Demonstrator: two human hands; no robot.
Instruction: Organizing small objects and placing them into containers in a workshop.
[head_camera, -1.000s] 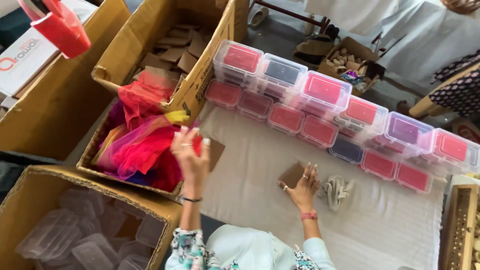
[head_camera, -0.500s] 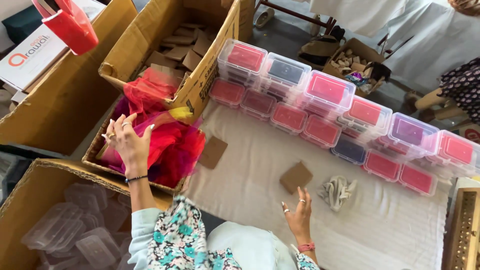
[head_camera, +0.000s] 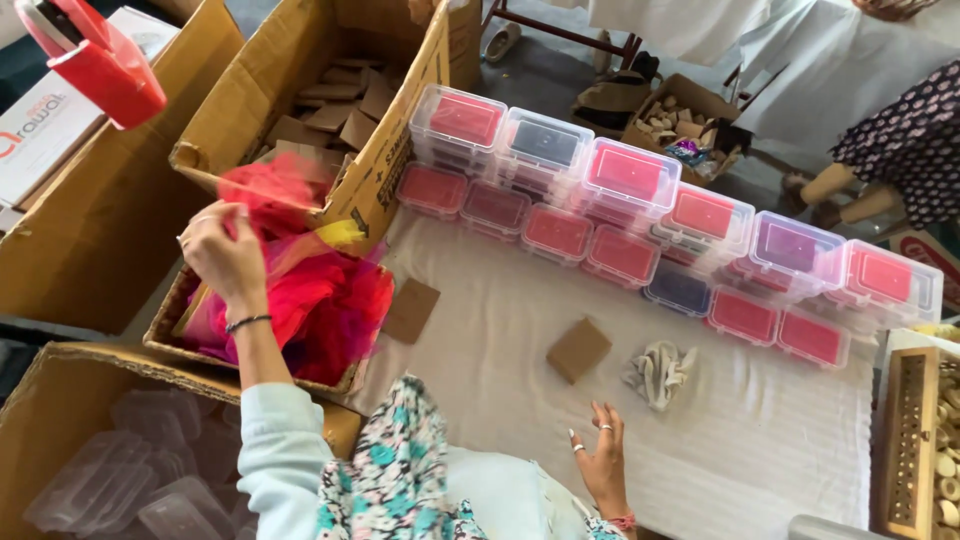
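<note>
Several sheer red, pink and yellow fabric pieces were heaped in a shallow cardboard box at the left, and one red piece was pinched and lifted from the heap by the left hand, its fingers gathered on the cloth. A picking step seemed to be in hand; a clean separation of the held piece from the tangled heap would be called for, since the layers clung together. The right hand was rested on the white cloth-covered table with fingers spread, nothing being held. Just ahead of it a brown cardboard square and a small bundle of pale cord were laid, and a second square was set near the box. Rows of clear lidded containers with coloured contents were stacked along the far edge. Empty clear containers were kept in a near carton, and cardboard squares in a tall box behind the heap, whose flap overhung the fabric.
</note>
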